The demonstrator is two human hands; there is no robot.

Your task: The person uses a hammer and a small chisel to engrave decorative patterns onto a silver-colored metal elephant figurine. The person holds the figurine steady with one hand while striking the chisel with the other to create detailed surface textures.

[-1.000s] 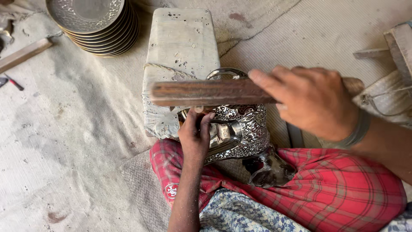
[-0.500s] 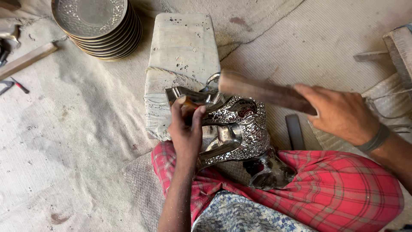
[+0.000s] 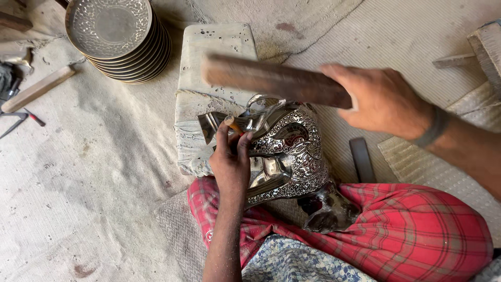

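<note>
An ornate silver metal vessel (image 3: 292, 151) with a dotted embossed pattern lies on its side against a pale stone block (image 3: 214, 57), its base resting on my red checked lap (image 3: 407, 230). My left hand (image 3: 232, 162) pinches a small orange-tipped punch (image 3: 233, 124) against the vessel's shiny spout end. My right hand (image 3: 383, 99) grips a long brown wooden bar (image 3: 271, 78), blurred with motion, raised above the vessel and block.
A stack of embossed metal plates (image 3: 117, 36) stands at the back left. A wooden-handled tool (image 3: 36, 90) and pliers (image 3: 21, 120) lie at the left edge. A dark flat bar (image 3: 361, 159) rests on the mat to the right, wooden pieces (image 3: 488, 47) beyond.
The wooden bar came down onto the punch half a second ago and is now lifted again above the block. My left hand stays on the punch at the spout.
</note>
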